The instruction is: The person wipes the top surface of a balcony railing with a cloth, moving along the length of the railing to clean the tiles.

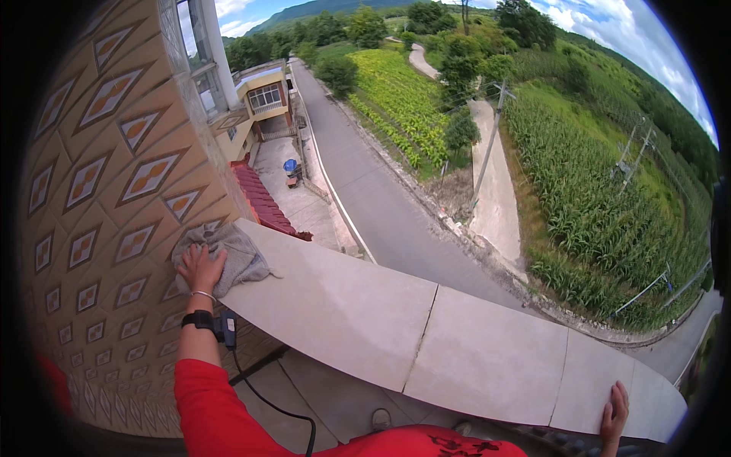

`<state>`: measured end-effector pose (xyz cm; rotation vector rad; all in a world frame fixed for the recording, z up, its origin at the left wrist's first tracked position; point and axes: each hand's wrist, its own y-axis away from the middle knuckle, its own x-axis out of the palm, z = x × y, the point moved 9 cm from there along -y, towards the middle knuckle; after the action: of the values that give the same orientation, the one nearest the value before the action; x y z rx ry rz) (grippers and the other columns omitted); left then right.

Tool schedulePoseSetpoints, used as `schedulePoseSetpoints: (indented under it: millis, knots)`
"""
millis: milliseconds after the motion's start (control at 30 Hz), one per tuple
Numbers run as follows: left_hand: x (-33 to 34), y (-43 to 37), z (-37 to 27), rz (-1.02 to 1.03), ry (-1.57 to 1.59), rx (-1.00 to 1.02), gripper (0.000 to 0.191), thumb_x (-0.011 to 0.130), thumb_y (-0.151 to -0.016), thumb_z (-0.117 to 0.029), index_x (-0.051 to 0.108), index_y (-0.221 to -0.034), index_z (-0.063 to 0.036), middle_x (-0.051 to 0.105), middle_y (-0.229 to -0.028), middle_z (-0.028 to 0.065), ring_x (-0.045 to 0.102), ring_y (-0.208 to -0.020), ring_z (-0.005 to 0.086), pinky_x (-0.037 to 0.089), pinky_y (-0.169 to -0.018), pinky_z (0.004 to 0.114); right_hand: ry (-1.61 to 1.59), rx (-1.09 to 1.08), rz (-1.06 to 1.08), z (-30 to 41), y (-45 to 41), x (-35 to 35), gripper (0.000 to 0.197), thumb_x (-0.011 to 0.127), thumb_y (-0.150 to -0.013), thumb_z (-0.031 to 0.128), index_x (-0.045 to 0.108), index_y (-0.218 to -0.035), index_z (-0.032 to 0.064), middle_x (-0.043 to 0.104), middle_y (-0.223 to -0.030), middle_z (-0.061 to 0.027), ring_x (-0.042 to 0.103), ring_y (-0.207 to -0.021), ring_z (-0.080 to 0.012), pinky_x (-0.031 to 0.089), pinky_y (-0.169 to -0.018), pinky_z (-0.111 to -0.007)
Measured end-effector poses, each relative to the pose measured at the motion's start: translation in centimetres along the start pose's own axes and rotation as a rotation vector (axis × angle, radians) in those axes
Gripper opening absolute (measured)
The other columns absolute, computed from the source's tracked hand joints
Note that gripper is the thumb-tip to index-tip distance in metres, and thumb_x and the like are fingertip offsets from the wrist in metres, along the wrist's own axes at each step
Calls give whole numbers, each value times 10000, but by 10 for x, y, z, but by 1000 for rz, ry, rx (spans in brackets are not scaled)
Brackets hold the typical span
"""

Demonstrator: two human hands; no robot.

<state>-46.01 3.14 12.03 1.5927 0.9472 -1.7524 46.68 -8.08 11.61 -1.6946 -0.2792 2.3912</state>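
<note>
My left hand (201,268) presses with spread fingers on a crumpled grey cloth (243,257), which lies at the left end of a tiled parapet ledge (354,291), against the patterned tile wall (137,177). A bracelet and a black strap with a small cabled device (226,329) are on the left wrist. Toward the right end of the ledge, my right hand (615,412) rests on its near edge, holding nothing visible.
Beyond the ledge is a drop to a paved road (365,165), with a red tiled roof (262,197) below at left. A black cable (274,408) hangs beside my left arm. My shoes stand on the tiled floor (337,394) behind the ledge.
</note>
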Motion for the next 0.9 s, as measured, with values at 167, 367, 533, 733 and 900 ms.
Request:
schedulePoseSetpoints:
  millis: [167, 367, 533, 733, 900]
  knots:
    - [3, -4, -17, -45, -38, 57, 698, 410, -774, -598, 425, -1299, -138, 272, -1416, 77, 191, -1307, 307, 111, -1028, 542, -12, 5, 0, 3, -2, 0, 398, 444, -756, 63, 514, -1133, -39, 463, -1246, -206, 421, -1170, -350, 295, -1005, -386]
    - [-9, 36, -118, -149, 102, 469, 619, 451, -792, -523, 469, -1259, -117, 352, -1373, 82, 261, -1275, 278, 124, -1040, 497, -14, 11, -8, -2, -2, -2, 396, 440, -750, 45, 515, -1129, -41, 467, -1240, -206, 419, -1171, -351, 293, -1009, -391]
    - [-20, 119, -218, -161, 336, 980, 510, 484, -799, -473, 550, -1128, -90, 503, -1205, 92, 368, -1184, 267, 139, -1041, 446, -40, -8, -18, 3, -4, -2, 395, 449, -752, 45, 512, -1132, -41, 471, -1236, -202, 426, -1164, -348, 306, -1000, -389]
    - [-29, 206, -285, -136, 343, 1245, 392, 498, -818, -404, 559, -981, -52, 562, -983, 92, 459, -1044, 253, 238, -968, 393, -80, -7, -54, 0, -4, 1, 379, 462, -750, 18, 518, -1120, -38, 485, -1214, -198, 442, -1144, -343, 336, -979, -381]
    - [-39, 277, -312, -200, 407, 1391, 394, 478, -840, -364, 528, -1052, -35, 529, -1038, 106, 447, -1047, 249, 253, -953, 396, -152, -7, -79, 7, -6, -1, 371, 468, -734, -31, 524, -1101, -42, 497, -1196, -192, 450, -1136, -336, 362, -961, -371]
